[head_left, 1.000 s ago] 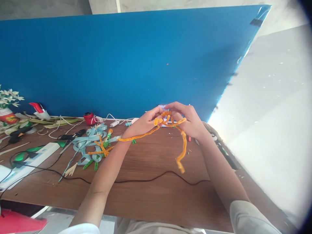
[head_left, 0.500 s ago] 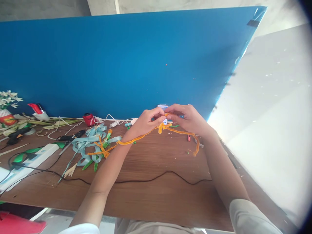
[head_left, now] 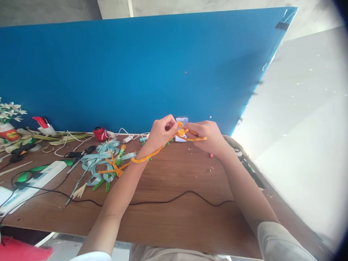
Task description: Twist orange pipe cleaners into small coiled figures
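Note:
Above the desk, my left hand (head_left: 162, 133) pinches a fuzzy orange pipe cleaner (head_left: 181, 132) that is bent into a small knotted shape. My right hand (head_left: 208, 136) is closed on the same orange piece from the other side, its fingertips partly hidden. One orange strand trails from the left fingers back across my left forearm. Another short end sticks out over the right hand. Behind the hands a phone (head_left: 181, 119) with a lit screen leans upright near the blue partition.
On the left lie tangled light-blue ribbon (head_left: 94, 159), orange and green pipe-cleaner pieces (head_left: 116, 167) and a white power strip (head_left: 40, 183). A black cable (head_left: 168, 200) crosses the wooden desk (head_left: 174, 224). A red spool (head_left: 99, 133) and white cords stand at the back.
My right hand has shifted its hold and turned lower. The orange strand that hung down by the right wrist is now drawn up across the right hand, and the phone shows more.

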`<move>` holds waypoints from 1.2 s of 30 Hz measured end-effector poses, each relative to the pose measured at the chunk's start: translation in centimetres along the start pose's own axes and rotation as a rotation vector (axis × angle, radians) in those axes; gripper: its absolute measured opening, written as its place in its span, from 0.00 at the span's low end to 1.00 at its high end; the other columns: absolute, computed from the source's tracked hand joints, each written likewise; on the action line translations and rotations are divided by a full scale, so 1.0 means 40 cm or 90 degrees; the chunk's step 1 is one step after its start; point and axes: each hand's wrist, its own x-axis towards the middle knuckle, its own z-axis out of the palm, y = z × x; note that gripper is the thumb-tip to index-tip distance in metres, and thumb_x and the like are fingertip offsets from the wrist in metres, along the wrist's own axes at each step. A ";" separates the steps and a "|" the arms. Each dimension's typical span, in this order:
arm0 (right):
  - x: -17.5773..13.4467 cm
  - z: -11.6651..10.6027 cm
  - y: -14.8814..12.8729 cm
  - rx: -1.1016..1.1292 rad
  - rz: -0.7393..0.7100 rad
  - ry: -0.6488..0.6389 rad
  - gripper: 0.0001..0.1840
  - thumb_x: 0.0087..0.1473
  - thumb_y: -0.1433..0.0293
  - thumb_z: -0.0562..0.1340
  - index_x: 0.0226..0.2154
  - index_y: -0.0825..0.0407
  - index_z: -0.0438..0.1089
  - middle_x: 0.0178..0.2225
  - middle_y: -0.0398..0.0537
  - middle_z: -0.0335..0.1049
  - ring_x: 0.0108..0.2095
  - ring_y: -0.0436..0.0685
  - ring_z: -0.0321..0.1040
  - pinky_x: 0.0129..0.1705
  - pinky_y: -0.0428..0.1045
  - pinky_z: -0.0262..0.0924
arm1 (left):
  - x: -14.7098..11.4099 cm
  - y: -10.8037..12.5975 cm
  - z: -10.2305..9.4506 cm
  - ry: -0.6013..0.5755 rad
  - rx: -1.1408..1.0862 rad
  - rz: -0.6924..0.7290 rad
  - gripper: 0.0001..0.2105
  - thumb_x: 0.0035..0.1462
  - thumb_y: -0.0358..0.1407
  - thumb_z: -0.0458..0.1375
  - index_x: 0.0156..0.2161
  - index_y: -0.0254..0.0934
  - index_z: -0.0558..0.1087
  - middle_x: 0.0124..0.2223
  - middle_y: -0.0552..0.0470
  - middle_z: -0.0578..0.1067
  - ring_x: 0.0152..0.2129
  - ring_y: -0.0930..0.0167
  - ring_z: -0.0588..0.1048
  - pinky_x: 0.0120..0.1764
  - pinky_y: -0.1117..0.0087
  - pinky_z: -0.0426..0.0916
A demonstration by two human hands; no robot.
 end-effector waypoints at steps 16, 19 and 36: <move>-0.007 -0.016 0.018 0.067 -0.115 -0.077 0.13 0.57 0.72 0.56 0.28 0.50 0.75 0.21 0.43 0.66 0.22 0.50 0.53 0.27 0.49 0.41 | 0.003 -0.026 0.005 -0.042 -0.223 -0.005 0.13 0.60 0.45 0.59 0.33 0.37 0.66 0.26 0.56 0.70 0.20 0.77 0.66 0.24 0.76 0.60; -0.012 -0.024 0.011 0.079 -0.125 -0.029 0.15 0.61 0.69 0.54 0.28 0.50 0.73 0.20 0.43 0.65 0.21 0.50 0.53 0.27 0.49 0.42 | 0.003 -0.016 -0.005 -0.116 -0.116 -0.019 0.14 0.61 0.45 0.58 0.32 0.36 0.68 0.27 0.56 0.70 0.22 0.77 0.66 0.25 0.76 0.59; -0.009 -0.082 0.028 0.331 -0.157 -0.172 0.15 0.61 0.69 0.57 0.24 0.52 0.71 0.17 0.38 0.61 0.18 0.47 0.52 0.24 0.47 0.47 | 0.005 -0.030 0.005 0.037 -0.241 -0.012 0.11 0.57 0.41 0.61 0.30 0.36 0.68 0.24 0.57 0.71 0.17 0.79 0.67 0.21 0.77 0.62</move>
